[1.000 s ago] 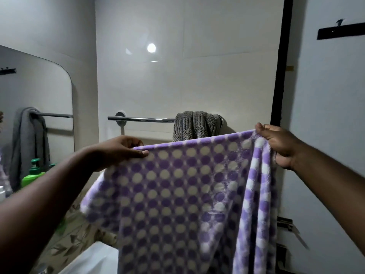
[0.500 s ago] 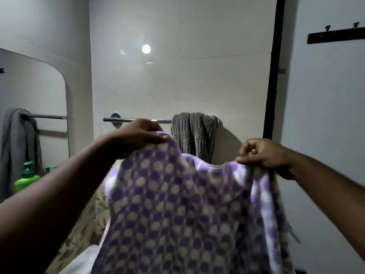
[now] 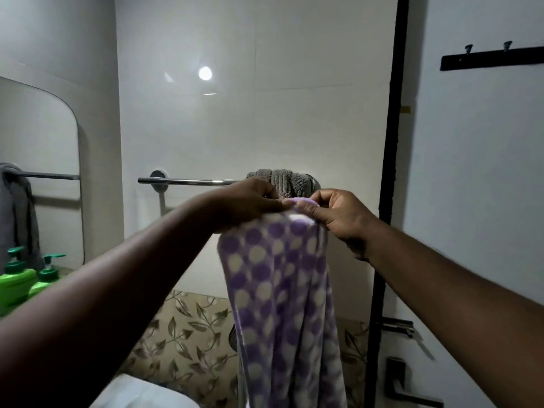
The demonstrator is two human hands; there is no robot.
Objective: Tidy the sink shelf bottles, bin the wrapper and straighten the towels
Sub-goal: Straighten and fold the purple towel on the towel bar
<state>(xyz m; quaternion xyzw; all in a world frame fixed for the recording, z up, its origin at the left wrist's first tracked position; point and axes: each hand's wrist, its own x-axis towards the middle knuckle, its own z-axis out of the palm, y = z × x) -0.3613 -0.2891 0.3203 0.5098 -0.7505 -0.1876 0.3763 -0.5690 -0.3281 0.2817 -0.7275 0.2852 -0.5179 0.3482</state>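
Note:
A purple towel with white dots [image 3: 282,295] hangs folded lengthwise in front of me. My left hand [image 3: 250,203] and my right hand [image 3: 338,216] pinch its top corners, held together just below the chrome towel rail [image 3: 188,181]. A bunched grey towel [image 3: 287,182] hangs on the right end of that rail, partly hidden behind my hands. Two green pump bottles [image 3: 28,278] stand at the far left under the mirror.
A mirror [image 3: 38,172] on the left wall reflects the rail and grey towel. A black hook rack [image 3: 491,55] is mounted upper right, beside a dark door frame [image 3: 388,201]. A door handle [image 3: 406,387] sits lower right. White porcelain [image 3: 141,393] shows at the bottom.
My hands have come together, folding the spread purple towel in half lengthwise. It now hangs as a narrow strip, and my hands have risen closer to the rail.

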